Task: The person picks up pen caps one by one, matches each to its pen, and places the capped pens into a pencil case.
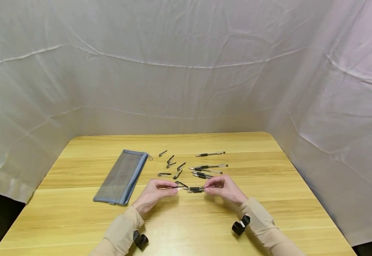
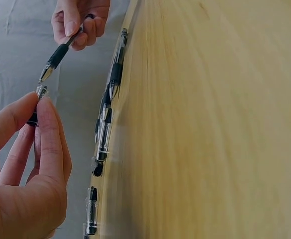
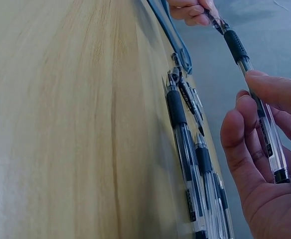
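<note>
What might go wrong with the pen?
The pen in the right hand has a bare tip aimed toward the left hand, so it might mark skin. The left hand only pinches the small cap, so it might slip. Other pens lie loose nearby, so a bump might roll them.

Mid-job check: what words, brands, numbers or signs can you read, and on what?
None can be read.
Pen in the right hand: barrel marks, too small.
Frontmost loose pen, right wrist view: barrel marks, too blurred.
Tag on the pouch: too small to tell whether it bears print.
</note>
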`<act>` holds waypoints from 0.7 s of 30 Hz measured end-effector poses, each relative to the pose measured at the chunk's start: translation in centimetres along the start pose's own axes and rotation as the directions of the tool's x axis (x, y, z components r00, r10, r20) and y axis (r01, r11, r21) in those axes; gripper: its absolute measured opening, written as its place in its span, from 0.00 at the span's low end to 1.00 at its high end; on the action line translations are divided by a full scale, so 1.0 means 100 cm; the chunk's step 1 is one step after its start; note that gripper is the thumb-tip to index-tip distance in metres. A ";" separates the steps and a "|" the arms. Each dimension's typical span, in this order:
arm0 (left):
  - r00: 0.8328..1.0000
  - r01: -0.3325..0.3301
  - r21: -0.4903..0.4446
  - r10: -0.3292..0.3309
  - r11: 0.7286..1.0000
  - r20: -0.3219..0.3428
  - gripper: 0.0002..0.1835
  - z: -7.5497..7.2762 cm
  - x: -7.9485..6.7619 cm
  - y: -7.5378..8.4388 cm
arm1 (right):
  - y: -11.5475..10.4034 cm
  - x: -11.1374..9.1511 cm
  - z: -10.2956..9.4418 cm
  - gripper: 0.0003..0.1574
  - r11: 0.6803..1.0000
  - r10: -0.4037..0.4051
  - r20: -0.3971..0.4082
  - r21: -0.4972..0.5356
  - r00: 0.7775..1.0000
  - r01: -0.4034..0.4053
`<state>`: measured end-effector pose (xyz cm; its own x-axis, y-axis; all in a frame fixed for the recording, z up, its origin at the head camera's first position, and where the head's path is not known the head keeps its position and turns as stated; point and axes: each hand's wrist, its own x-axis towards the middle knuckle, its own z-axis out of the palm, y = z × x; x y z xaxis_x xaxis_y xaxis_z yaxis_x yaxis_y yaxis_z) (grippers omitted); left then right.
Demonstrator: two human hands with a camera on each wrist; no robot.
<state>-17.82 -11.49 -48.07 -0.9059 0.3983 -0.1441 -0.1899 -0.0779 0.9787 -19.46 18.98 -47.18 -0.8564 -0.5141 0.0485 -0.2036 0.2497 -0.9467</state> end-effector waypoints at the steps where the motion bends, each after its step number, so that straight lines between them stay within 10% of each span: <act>1: 1.000 0.001 -0.002 -0.001 1.000 0.000 0.25 0.000 0.000 0.000 | 0.000 0.000 0.000 0.15 1.000 0.001 -0.003 -0.006 1.000 -0.001; 21: 0.999 -0.004 0.041 0.003 0.999 0.035 0.23 0.007 0.000 0.002 | 0.002 0.001 0.005 0.14 1.000 -0.029 0.027 -0.009 0.999 0.030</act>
<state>-17.65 -10.90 -47.74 -0.8924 0.4301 -0.1363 -0.1704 -0.0417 0.9845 -19.39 18.58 -47.51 -0.8367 -0.5435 0.0674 -0.2330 0.2417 -0.9420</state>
